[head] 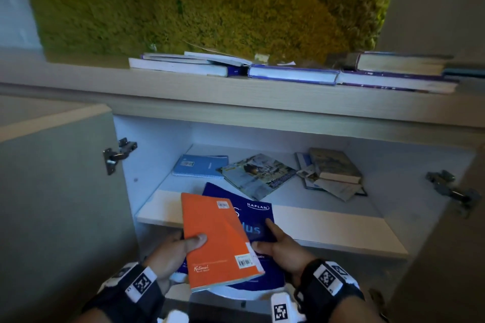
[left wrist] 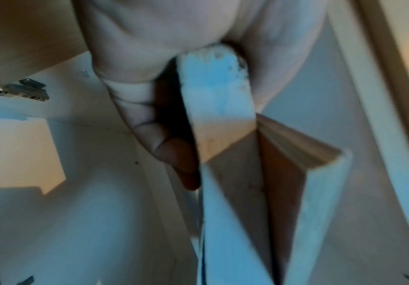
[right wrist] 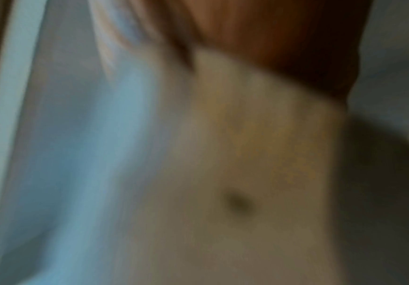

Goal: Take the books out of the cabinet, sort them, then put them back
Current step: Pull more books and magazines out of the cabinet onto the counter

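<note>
In the head view my left hand [head: 181, 246] grips an orange book [head: 217, 238] by its left edge, thumb on the cover. Under it lies a dark blue Kaplan book [head: 258, 217], which my right hand [head: 275, 244] holds at its right side, thumb on top. Both books hang in front of the open cabinet's shelf [head: 328, 228]. On the shelf lie a light blue notebook [head: 200, 165], a picture-cover book [head: 258, 174] and a small pile of old books [head: 333, 173]. The left wrist view shows my fingers [left wrist: 164, 150] on the book's edge [left wrist: 218, 108]. The right wrist view is blurred.
Several books [head: 291, 73] lie flat on the cabinet top [head: 183, 92], in front of a green moss wall [head: 210, 2]. The left door [head: 52, 191] stands open with its hinge [head: 118, 152] showing. Another hinge [head: 448, 189] sits at the right side.
</note>
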A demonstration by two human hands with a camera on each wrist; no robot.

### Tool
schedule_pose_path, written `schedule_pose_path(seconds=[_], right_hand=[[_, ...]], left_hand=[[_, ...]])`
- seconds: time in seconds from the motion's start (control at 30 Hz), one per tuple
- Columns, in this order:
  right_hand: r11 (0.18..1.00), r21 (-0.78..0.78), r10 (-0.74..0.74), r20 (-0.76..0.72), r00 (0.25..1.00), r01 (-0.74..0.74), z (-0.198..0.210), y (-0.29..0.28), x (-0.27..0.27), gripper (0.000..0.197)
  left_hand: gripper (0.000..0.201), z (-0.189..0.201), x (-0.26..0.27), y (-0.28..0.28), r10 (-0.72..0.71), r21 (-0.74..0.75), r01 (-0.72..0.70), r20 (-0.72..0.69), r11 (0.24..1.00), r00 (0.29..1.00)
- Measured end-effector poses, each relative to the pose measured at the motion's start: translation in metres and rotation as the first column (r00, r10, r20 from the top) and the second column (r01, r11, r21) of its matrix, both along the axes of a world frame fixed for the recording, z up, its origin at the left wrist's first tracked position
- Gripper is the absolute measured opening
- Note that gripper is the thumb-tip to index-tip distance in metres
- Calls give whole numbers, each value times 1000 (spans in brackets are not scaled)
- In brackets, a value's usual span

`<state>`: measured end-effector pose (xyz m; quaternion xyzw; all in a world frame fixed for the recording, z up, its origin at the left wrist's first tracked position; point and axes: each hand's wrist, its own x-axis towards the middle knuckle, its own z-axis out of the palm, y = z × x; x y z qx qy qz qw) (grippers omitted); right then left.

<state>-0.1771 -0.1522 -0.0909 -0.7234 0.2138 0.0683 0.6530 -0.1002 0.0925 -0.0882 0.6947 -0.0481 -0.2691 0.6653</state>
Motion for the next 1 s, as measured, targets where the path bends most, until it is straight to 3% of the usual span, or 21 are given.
schedule_pose_path(seconds=[0.17,0.3,0.4,0.53,0.7,0.87,1.0], right_hand=[[991,-14,135,117,984,-135,47,29,-39,91],[967,-78,256,223,941,-244,100,53,-73,55],[967,-132,248,300,921,-217,140,66,-94,44],[959,-195,270,419,867,-205,192,82,-121,43],[951,-270,279,549,788,-149,254,94,-131,38],[973,-232,161,681,714,2,319,79,-101,35],[969,-219,86,742,665,119,359,51,-77,28]], left_hand=[[36,37,-31,29,-2,-48,10,171,999,985],[35,73,-43,53,102,-85,-80,299,993,949],[39,105,-50,72,139,-119,-104,349,987,927],[22,149,-71,97,99,-148,-31,480,989,872],[19,210,-98,111,150,-246,5,606,969,782],[20,282,-93,80,184,-331,40,615,943,766],[19,323,-51,36,199,-320,40,677,947,709]])
